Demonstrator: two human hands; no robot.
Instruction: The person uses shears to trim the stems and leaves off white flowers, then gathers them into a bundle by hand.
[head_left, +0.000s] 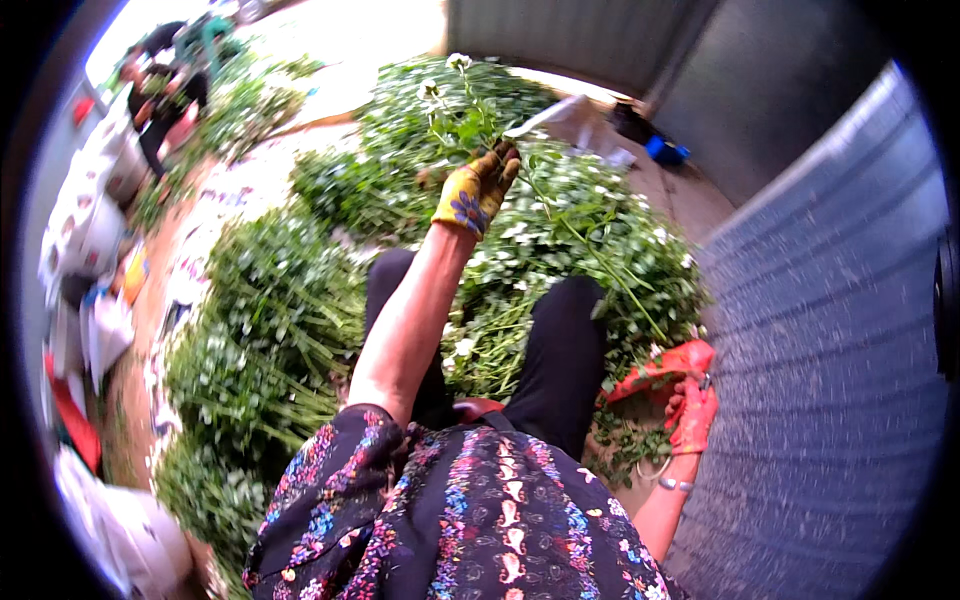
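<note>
My left hand (478, 187) wears a yellow glove with a purple flower print. Pinched in its fingers is a flower stem (600, 259) with a white bloom (458, 61) above the glove; the long green stem slants down toward the right. Low on the right, beside the corrugated wall, my right hand (691, 411) is in a red glove with its fingers curled. A red sheet-like item (660, 367) lies against those fingers, and a small shiny metal bit shows there. Whether the hand grips either is unclear. Cut leafy stems (577, 180) with white flowers lie heaped around my knees.
More bundles of green stems (277, 285) lie to my left. Corrugated metal (825, 315) stands close on my right. A blue object (666, 151) sits on the floor ahead. White sacks (90, 217) line the far left, where a person (161, 97) sits among greenery.
</note>
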